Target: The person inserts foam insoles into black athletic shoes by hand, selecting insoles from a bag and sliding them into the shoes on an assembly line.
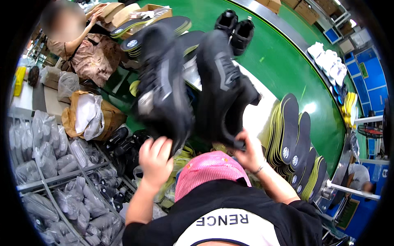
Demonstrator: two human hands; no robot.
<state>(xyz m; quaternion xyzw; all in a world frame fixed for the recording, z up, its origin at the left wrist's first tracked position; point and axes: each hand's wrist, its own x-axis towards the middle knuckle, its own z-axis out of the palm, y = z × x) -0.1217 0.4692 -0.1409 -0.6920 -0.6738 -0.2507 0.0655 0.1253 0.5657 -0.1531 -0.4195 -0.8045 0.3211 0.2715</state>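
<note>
Two black sneakers are held up in front of me, toes pointing away, both smeared by motion. My left hand (156, 162) grips the left sneaker (162, 88) at its heel end. At the collar of the right sneaker (219, 82), my right hand (249, 152) has its thumb and fingers closed on the edge. Just right of that hand stand stacks of black insoles with yellow-green edges (289, 133). More insoles (180, 25) lie beyond the left sneaker. Another pair of black shoes (236, 32) sits farther off on the green surface.
A green work surface (308, 88) with a metal edge curves along the right. At left are a brown paper bag (111, 123) and a rack of plastic-wrapped items (45, 139). A co-worker (92, 53) handles brown pieces at the far left. White shoes (328, 63) stand beyond the edge.
</note>
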